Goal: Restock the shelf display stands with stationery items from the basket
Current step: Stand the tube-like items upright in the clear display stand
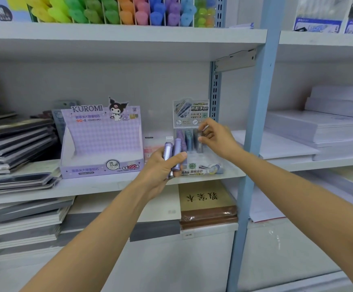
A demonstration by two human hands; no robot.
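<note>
Head view. The middle shelf (99,186) carried two cardboard display stands side by side.

The larger one, a lilac Kuromi box (99,142), stood left of centre with its open tray facing out. Only its checked back panel showed inside.

The small stand (200,171) stood to its right, near the blue upright (255,123), with a grey header card (190,111) rising behind. Tubes stood upright in it in rows: purple tubes (179,134) at left, teal tubes (189,140) in the middle, a grey tube (200,146) at right. A low pink-and-white box (153,145) sat between the two stands, its contents too blurred to tell.

The left hand (160,171) was closed around two lavender tubes (176,148), thumb laid across them, just in front of the small stand's left side. The right hand (218,139) reached over the stand's right end, thumb and fingertips pinching the top of the grey tube, which stood inside the stand.

On the shelf above, a divided rack (165,9) held coloured items sorted by hue, from yellow and green through orange, pink, blue and purple. Dark notebooks (13,142) lay stacked at left and white paper stacks (318,127) at right. Brown packets (208,216) lay on the shelf below.
</note>
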